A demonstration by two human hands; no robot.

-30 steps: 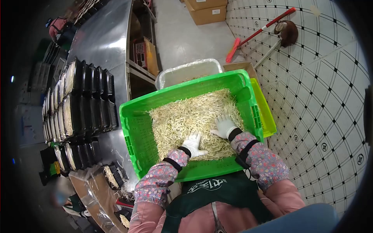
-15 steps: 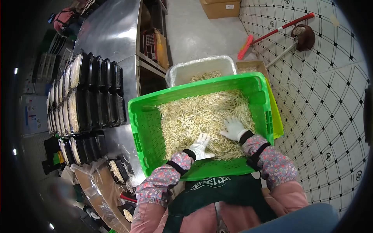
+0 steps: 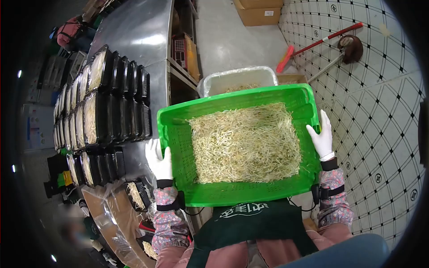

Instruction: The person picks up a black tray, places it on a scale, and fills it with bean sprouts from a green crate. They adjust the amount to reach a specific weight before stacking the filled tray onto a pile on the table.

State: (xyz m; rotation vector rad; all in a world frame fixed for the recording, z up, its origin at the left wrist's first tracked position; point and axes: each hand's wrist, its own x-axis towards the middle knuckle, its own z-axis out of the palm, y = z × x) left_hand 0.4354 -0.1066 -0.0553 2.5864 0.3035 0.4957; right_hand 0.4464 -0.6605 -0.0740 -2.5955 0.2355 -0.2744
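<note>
A green plastic crate (image 3: 241, 195) stands in front of me with a layer of pale bean sprouts (image 3: 246, 145) spread over its bottom. At the crate's left end, my left hand (image 3: 159, 161), in a white glove, is open with fingers stretched upward and the thumb apart, close by the wall. On the opposite end my right hand (image 3: 323, 137), also white-gloved, is open, its thumb at the rim and its fingers pointing up along the outside. Nothing is between the fingers of either hand.
Stacked black trays of sprouts (image 3: 100, 118) stand left on a steel table (image 3: 134, 38). Behind the crate is a plastic-lined white tub (image 3: 223, 81). Cardboard boxes (image 3: 259, 15) and a red-handled broom (image 3: 319, 42) are farther back. A person (image 3: 71, 33) is at far left.
Both hands have come off the sprouts and moved outward to the crate's two ends. The sprouts now lie flatter and more even. The view has shifted slightly.
</note>
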